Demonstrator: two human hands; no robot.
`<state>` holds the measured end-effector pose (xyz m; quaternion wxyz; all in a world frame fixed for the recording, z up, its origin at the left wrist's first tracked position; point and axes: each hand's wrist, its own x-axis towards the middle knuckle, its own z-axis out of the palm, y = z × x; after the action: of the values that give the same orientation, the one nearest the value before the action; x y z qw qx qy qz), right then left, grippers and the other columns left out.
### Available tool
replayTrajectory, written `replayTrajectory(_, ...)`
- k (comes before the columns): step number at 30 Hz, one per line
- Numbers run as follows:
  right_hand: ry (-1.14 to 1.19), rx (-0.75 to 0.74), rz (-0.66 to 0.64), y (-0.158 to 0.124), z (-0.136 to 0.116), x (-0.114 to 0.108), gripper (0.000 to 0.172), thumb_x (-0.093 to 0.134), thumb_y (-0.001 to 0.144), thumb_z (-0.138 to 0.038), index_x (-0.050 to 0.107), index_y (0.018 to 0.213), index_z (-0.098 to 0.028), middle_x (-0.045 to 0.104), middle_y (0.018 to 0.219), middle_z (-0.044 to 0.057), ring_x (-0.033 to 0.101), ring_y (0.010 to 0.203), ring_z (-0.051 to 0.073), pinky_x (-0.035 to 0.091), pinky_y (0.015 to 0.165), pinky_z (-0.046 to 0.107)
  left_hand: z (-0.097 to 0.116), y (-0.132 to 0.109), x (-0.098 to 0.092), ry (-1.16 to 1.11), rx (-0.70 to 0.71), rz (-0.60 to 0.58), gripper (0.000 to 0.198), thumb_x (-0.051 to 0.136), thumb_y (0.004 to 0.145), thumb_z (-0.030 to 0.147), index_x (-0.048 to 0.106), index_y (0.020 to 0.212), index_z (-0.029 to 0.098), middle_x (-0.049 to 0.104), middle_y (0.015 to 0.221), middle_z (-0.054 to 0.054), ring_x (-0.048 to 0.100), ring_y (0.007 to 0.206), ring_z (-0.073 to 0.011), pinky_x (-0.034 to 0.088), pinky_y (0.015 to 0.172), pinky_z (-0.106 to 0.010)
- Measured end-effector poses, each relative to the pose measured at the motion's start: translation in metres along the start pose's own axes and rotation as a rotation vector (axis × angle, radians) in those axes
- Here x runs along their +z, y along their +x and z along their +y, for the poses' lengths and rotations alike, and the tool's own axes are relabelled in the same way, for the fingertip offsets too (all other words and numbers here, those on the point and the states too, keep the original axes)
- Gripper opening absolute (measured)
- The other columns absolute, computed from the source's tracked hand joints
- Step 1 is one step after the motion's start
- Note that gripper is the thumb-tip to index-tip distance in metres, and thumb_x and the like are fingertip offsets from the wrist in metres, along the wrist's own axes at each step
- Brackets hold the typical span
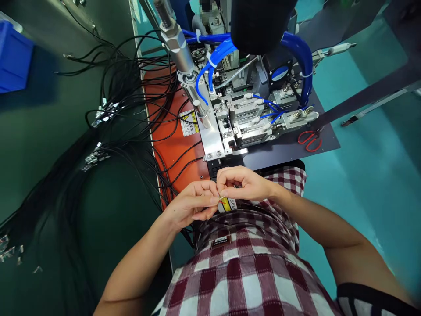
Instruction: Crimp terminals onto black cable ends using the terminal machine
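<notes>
Just in front of the machine, my left hand point(192, 202) and my right hand point(245, 183) meet with their fingertips nearly touching. Both are closed in a pinch on fine coloured wires point(223, 198), where a yellowish strand and a bit of red show. The fingers cover most of the wires, so I cannot tell how many there are. Under my fingertips lies a yellow and white label point(230, 205). A metal bench machine point(226, 118) with cylinders and blue air tubes stands directly beyond my hands.
Black cables point(161, 94) cross the orange machine base point(176, 151). Long bundles with metal connector ends point(95, 157) lie on the dark green table point(131, 210) at left. A blue bin point(15, 57) sits at the upper left. Red-handled scissors point(309, 140) rest on the grey plate at right.
</notes>
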<state>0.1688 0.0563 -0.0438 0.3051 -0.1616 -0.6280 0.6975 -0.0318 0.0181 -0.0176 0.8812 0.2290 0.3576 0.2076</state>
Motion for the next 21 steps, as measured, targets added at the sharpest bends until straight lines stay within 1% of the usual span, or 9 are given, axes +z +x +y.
replayTrajectory(2, -0.045, -0.014, -0.029, 0.001, -0.001, -0.003, 0.011, 0.060, 0.089, -0.022, 0.060, 0.082, -0.013, 0.054, 0.081, 0.001, 0.046, 0.067, 0.009, 0.038, 0.060, 0.022, -0.001, 0.001, 0.000, 0.015, -0.032, -0.002, 0.020, 0.074, 0.076, 0.024, 0.057, 0.078, 0.013, 0.060, 0.050, 0.000, 0.032, 0.030, -0.0004, 0.013, 0.031, -0.013)
replayTrajectory(4, -0.081, -0.015, -0.047, 0.001, -0.001, -0.005, 0.010, 0.060, 0.088, -0.021, 0.060, 0.082, -0.014, 0.054, 0.080, 0.001, 0.045, 0.066, 0.009, 0.038, 0.059, 0.022, -0.001, 0.001, 0.003, 0.034, -0.040, 0.023, 0.021, 0.074, 0.076, 0.024, 0.057, 0.077, 0.012, 0.060, 0.050, 0.000, 0.032, 0.031, -0.0004, 0.013, 0.031, -0.013)
replayTrajectory(7, -0.104, 0.019, -0.032, 0.000, -0.004, -0.006, 0.009, 0.060, 0.087, -0.020, 0.060, 0.082, -0.013, 0.054, 0.079, 0.000, 0.045, 0.065, 0.008, 0.037, 0.057, 0.021, -0.002, 0.001, 0.010, 0.069, 0.021, 0.129, 0.021, 0.075, 0.076, 0.025, 0.058, 0.076, 0.012, 0.060, 0.049, 0.000, 0.033, 0.033, -0.0006, 0.014, 0.032, -0.012)
replayTrajectory(9, -0.103, 0.071, 0.032, -0.002, -0.006, -0.005, 0.009, 0.060, 0.088, -0.021, 0.061, 0.083, -0.013, 0.054, 0.077, 0.000, 0.046, 0.065, 0.008, 0.037, 0.056, 0.021, -0.004, 0.001, 0.014, 0.087, 0.086, 0.220, 0.021, 0.075, 0.076, 0.026, 0.059, 0.077, 0.012, 0.059, 0.049, 0.001, 0.034, 0.034, -0.0006, 0.016, 0.034, -0.012)
replayTrajectory(11, -0.108, 0.128, 0.144, -0.005, -0.009, -0.001, 0.011, 0.059, 0.089, -0.023, 0.061, 0.084, -0.013, 0.055, 0.077, 0.000, 0.046, 0.064, 0.008, 0.037, 0.056, 0.021, -0.005, 0.002, 0.017, 0.099, 0.146, 0.287, 0.020, 0.073, 0.078, 0.026, 0.060, 0.077, 0.012, 0.059, 0.049, 0.001, 0.033, 0.035, -0.0003, 0.017, 0.035, -0.012)
replayTrajectory(13, -0.134, 0.162, 0.260, -0.010, -0.011, 0.006, 0.013, 0.058, 0.090, -0.024, 0.061, 0.084, -0.013, 0.056, 0.076, 0.000, 0.046, 0.062, 0.008, 0.037, 0.054, 0.021, -0.007, 0.003, 0.019, 0.102, 0.191, 0.323, 0.019, 0.072, 0.079, 0.026, 0.059, 0.078, 0.012, 0.059, 0.049, 0.002, 0.031, 0.035, 0.0003, 0.017, 0.036, -0.012)
replayTrajectory(15, -0.174, 0.168, 0.349, -0.014, -0.012, 0.013, 0.011, 0.058, 0.089, -0.023, 0.061, 0.083, -0.014, 0.056, 0.075, -0.001, 0.045, 0.060, 0.007, 0.036, 0.053, 0.021, -0.009, 0.004, 0.020, 0.101, 0.219, 0.350, 0.019, 0.071, 0.079, 0.026, 0.059, 0.078, 0.012, 0.059, 0.049, 0.002, 0.030, 0.034, 0.0006, 0.017, 0.037, -0.012)
replayTrajectory(18, -0.221, 0.148, 0.435, -0.019, -0.010, 0.022, 0.008, 0.061, 0.087, -0.021, 0.061, 0.082, -0.015, 0.055, 0.076, -0.001, 0.045, 0.059, 0.007, 0.036, 0.053, 0.022, -0.011, 0.004, 0.020, 0.115, 0.233, 0.373, 0.019, 0.072, 0.079, 0.027, 0.059, 0.080, 0.013, 0.060, 0.050, 0.002, 0.031, 0.035, 0.0000, 0.017, 0.037, -0.012)
replayTrajectory(21, -0.256, 0.145, 0.457, -0.019, -0.009, 0.026, 0.008, 0.061, 0.086, -0.020, 0.060, 0.080, -0.016, 0.055, 0.076, -0.001, 0.046, 0.060, 0.008, 0.038, 0.054, 0.022, -0.013, 0.004, 0.020, 0.140, 0.234, 0.370, 0.018, 0.071, 0.080, 0.027, 0.059, 0.082, 0.013, 0.060, 0.051, 0.002, 0.031, 0.036, -0.0006, 0.016, 0.037, -0.013)
